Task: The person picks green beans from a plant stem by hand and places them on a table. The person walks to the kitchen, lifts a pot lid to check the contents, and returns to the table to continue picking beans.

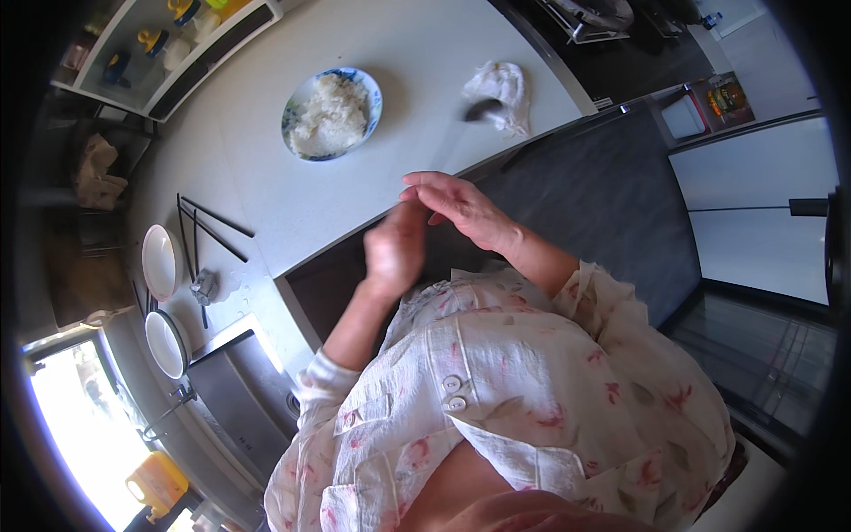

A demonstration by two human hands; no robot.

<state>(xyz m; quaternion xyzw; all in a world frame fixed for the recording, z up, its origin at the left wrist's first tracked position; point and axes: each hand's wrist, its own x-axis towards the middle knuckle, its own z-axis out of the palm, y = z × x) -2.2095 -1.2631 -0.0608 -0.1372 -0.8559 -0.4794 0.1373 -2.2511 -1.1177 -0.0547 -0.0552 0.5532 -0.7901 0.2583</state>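
My left hand, blurred, is closed at the counter's front edge. A spoon or ladle with a dark bowl reaches away to the right over the counter. Its pale, blurred handle runs back to my left hand, and the grip itself is partly hidden. Right beside it, my right hand has its fingers stretched out over the left fingertips; whether they touch I cannot tell. Beyond my hands stands a blue-rimmed plate or shallow bowl heaped with cooked white rice. Behind the spoon lies a crumpled white cloth.
Black chopsticks, bowls and a grey crumpled lump lie left on the white counter, near a sink. A cabinet with baby bottles stands far left. A stove is far right; a yellow container sits by the window.
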